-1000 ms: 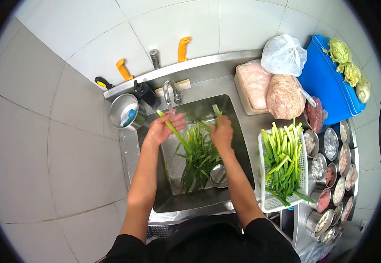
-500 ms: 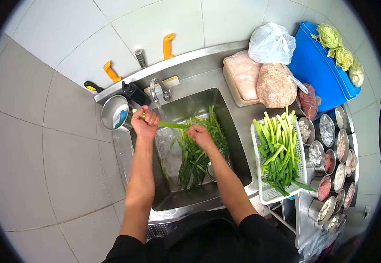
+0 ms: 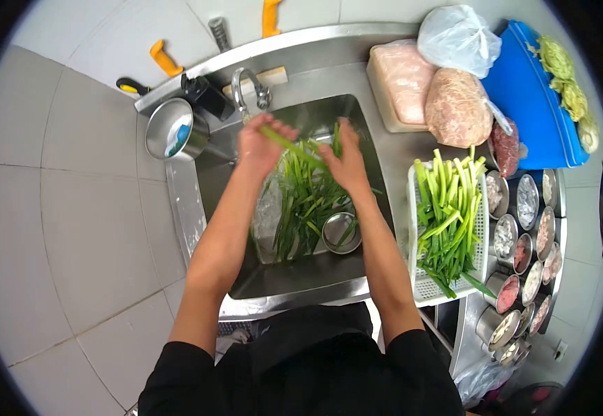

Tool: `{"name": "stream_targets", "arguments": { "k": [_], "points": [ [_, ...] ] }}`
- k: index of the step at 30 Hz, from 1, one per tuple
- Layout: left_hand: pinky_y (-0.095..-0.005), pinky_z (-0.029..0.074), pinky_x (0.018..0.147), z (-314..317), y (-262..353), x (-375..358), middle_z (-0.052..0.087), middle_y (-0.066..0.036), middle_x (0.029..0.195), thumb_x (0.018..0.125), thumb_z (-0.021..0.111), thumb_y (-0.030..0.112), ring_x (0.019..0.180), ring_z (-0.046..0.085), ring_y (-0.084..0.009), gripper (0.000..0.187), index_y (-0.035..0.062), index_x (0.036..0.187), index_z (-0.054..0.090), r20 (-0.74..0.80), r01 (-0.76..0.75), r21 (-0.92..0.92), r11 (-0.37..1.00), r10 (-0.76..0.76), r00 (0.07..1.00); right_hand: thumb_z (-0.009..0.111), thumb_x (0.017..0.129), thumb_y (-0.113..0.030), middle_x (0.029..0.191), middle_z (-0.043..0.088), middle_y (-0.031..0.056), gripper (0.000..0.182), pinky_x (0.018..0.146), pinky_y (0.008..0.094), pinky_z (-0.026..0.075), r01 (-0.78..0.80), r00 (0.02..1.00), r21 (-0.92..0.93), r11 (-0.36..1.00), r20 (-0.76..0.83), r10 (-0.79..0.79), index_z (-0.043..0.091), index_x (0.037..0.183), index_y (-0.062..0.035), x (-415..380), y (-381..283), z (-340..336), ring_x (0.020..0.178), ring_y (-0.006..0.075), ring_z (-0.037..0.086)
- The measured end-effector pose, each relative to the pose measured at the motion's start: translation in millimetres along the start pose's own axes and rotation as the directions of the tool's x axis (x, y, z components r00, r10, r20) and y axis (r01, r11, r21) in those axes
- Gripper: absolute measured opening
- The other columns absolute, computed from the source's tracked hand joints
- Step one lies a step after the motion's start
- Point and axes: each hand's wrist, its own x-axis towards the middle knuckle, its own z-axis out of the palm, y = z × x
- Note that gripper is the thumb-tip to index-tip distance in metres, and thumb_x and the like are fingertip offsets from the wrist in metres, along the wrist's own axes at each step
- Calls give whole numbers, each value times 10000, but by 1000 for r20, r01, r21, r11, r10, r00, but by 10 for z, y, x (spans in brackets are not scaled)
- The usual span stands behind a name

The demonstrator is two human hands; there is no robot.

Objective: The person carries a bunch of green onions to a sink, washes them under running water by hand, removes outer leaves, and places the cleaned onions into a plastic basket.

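A long green onion stalk [image 3: 294, 147] slants across the sink between my hands. My left hand [image 3: 260, 144], slightly blurred, grips its upper left end. My right hand [image 3: 345, 161] is at the stalk's lower end, thumb apart from the raised, blurred fingers; the thumb overlaps the stalk in this view. Below both hands, a heap of green onions [image 3: 308, 201] lies in the steel sink [image 3: 246, 277]. A round metal bowl [image 3: 341, 233] sits among the leaves, near my right forearm. The tap [image 3: 253, 90] stands just behind my left hand.
Right of the sink, a white basket [image 3: 421, 291] holds more green onions [image 3: 454, 215]. Behind it are bagged meat [image 3: 457, 107] and a blue bin [image 3: 534, 104]. Several metal cups [image 3: 502, 236] of food line the far right. A steel pot [image 3: 177, 132] stands left.
The stalk was stretched nearly level between both closed hands; now it slants down to the right. My left hand has moved right, and my right hand has moved right and up, its fingers opening.
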Motion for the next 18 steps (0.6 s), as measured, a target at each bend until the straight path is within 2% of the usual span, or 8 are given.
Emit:
{"name": "stream_targets", "arguments": {
  "k": [2,3,5,8,11,12,15,18],
  "points": [
    [-434,411,929,100,-145,-33,581,-156,951,921,509,301,959,555,-311,265,45,942,573,1,61,-25,998,-61,998,680,822,-297,1161,588,254,688,923,420,434,-437,787,527,729,616,26,388,1377,-14,50,-345,-171,1064,384,578],
    [-449,379,983,151,-148,-45,563,-177,1089,925,509,380,1065,530,-317,373,36,1062,555,-22,142,160,977,-140,990,645,836,-231,983,638,241,519,780,416,484,-492,675,272,827,720,164,497,1290,-29,167,-502,-377,873,377,632],
    [-434,365,1022,-264,-80,28,485,-151,1332,895,526,555,1213,474,-259,689,53,1353,417,41,165,620,767,-242,969,623,843,-195,799,640,224,351,647,425,488,-572,705,241,784,632,321,603,1158,-43,-17,-376,-490,710,384,625],
    [-311,394,968,-1101,89,-51,545,-163,1276,850,589,512,1139,532,-223,680,24,1312,486,-298,309,939,149,-93,950,597,874,-111,768,660,174,234,602,357,478,-564,800,110,819,319,508,648,1094,-51,-106,-156,-1326,626,186,596],
    [-404,528,768,-3666,-283,-144,667,-218,919,772,590,249,859,651,-360,328,-5,959,678,-244,124,564,-816,-21,970,632,863,-104,1090,645,223,361,877,370,471,-550,757,-440,710,98,647,578,1181,57,-236,533,-2146,999,310,627],
    [-411,529,750,-3847,-443,-314,669,-214,902,796,565,262,846,655,-353,317,5,938,685,-412,374,598,-709,128,902,651,854,-121,1268,540,249,483,1024,413,373,-280,929,-589,758,33,369,497,1269,71,-366,777,-2266,1204,352,509],
    [-431,534,683,-4467,-1013,-653,678,-199,847,830,566,289,786,664,-348,299,27,901,694,-754,845,374,-381,406,517,671,837,-126,1396,419,235,626,1089,427,286,-158,955,-656,738,87,282,385,1367,45,-476,554,-2292,1313,363,378],
    [-438,531,795,-5099,-1371,-666,680,-163,998,826,609,273,919,667,-331,324,17,1019,655,-878,815,227,-533,251,409,622,843,-58,1386,430,215,583,1071,438,320,46,890,-410,911,431,148,388,1370,23,-1050,165,-2038,1286,358,410]
  ]
}}
